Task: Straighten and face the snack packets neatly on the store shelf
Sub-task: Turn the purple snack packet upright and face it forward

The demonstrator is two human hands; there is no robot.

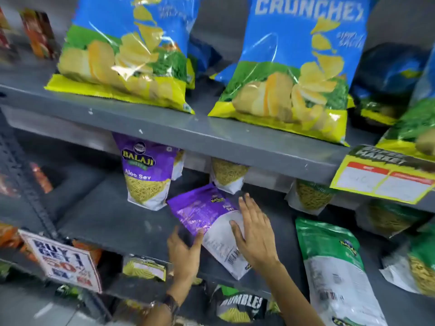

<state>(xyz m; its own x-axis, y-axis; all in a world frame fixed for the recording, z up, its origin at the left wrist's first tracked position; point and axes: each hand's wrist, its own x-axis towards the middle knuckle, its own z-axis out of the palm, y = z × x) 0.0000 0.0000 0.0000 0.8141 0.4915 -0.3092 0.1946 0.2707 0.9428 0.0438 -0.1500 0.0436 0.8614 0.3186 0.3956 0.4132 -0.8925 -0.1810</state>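
Note:
A purple and white Aloo Sev packet lies flat and askew on the grey middle shelf. My left hand holds its lower left edge with thumb and fingers. My right hand rests flat on its white lower part, fingers spread. Behind it to the left a second purple Aloo Sev packet stands upright facing out. A green and white packet lies flat at the right. More sev packets stand at the back, partly hidden by the upper shelf.
Two blue and yellow chips bags stand on the upper shelf. A yellow price tag hangs at the right edge. A "buy 1 get 1" sign hangs at lower left. Bare shelf lies left of the flat packet.

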